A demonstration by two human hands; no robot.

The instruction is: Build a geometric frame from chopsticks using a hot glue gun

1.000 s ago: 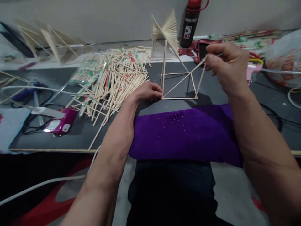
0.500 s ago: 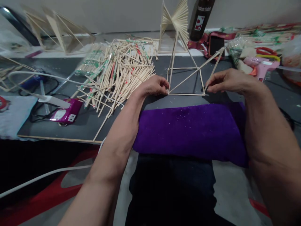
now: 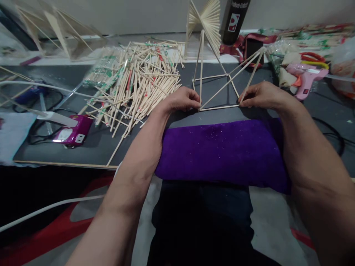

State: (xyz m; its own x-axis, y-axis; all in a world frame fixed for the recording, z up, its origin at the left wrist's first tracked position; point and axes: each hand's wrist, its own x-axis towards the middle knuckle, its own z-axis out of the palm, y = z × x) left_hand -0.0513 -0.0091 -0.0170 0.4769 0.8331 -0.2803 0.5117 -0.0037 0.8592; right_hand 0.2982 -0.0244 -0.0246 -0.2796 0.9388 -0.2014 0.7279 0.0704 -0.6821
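A frame of thin wooden sticks (image 3: 219, 108) stands on the dark table, with sticks rising to one peak at its back left and another at the right. My left hand (image 3: 185, 99) pinches the frame's near left corner. At the near right corner, my right hand (image 3: 256, 96) has thumb and fingers closed on the joint. A purple cloth (image 3: 222, 153) lies along the table edge below both hands. Left of my left hand is a heap of loose sticks (image 3: 149, 83).
Behind the frame are a fanned stick model (image 3: 209, 22) and a dark bottle (image 3: 235, 22). A pink glue gun (image 3: 309, 79) and red-handled scissors (image 3: 313, 57) lie at the right. A magenta power socket (image 3: 73, 133) with white cable sits at the left.
My right hand has closed on the near right corner, where its fingers were beside it. The frame has turned slightly, its right side moving back. The view has shifted a little.
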